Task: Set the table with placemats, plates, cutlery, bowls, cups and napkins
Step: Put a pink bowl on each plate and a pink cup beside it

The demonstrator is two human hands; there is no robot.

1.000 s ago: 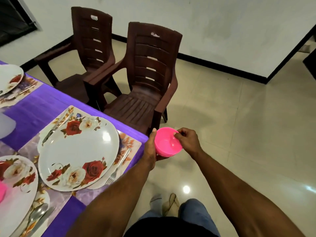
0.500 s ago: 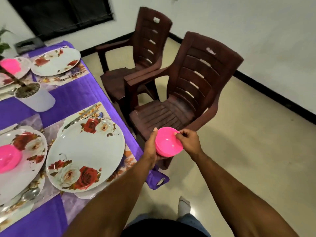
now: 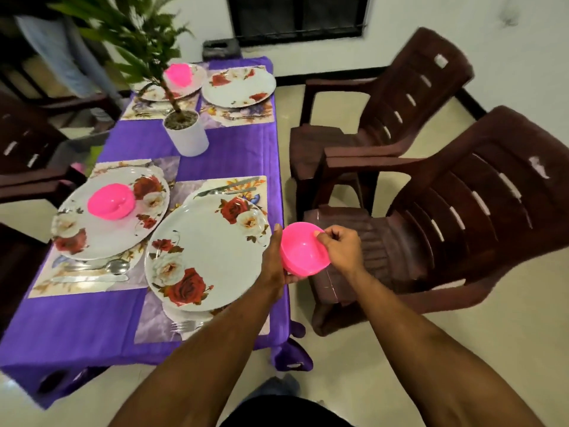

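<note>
We hold a pink plastic bowl [image 3: 303, 248] in both hands at the centre of the frame, just past the right edge of the table; our left hand [image 3: 275, 262] cups it from the side and underneath with the thumb upright against its rim, and our right hand [image 3: 342, 249] pinches the opposite rim between thumb and curled fingers; whether it is one bowl or a nested stack we cannot tell. Immediately left of the bowl lies a floral plate [image 3: 207, 253] on a placemat [image 3: 154, 325], with a fork [image 3: 184, 326] showing below it and a knife [image 3: 228, 187] above it. Further left, a second floral plate [image 3: 104, 238] carries another pink bowl [image 3: 111, 201], with a spoon [image 3: 117, 266] beside its lower edge. In the upper middle of the frame a third plate [image 3: 239, 87] stands bare, while a fourth plate [image 3: 154, 93] to its left bears a pink bowl [image 3: 178, 74]. A purple tablecloth [image 3: 234, 155] covers the table; a potted plant in a white pot [image 3: 188, 134] stands between the place settings. Two brown plastic chairs, a nearer one [image 3: 455, 211] and a farther one [image 3: 397, 103], fill the right side of the frame.
</note>
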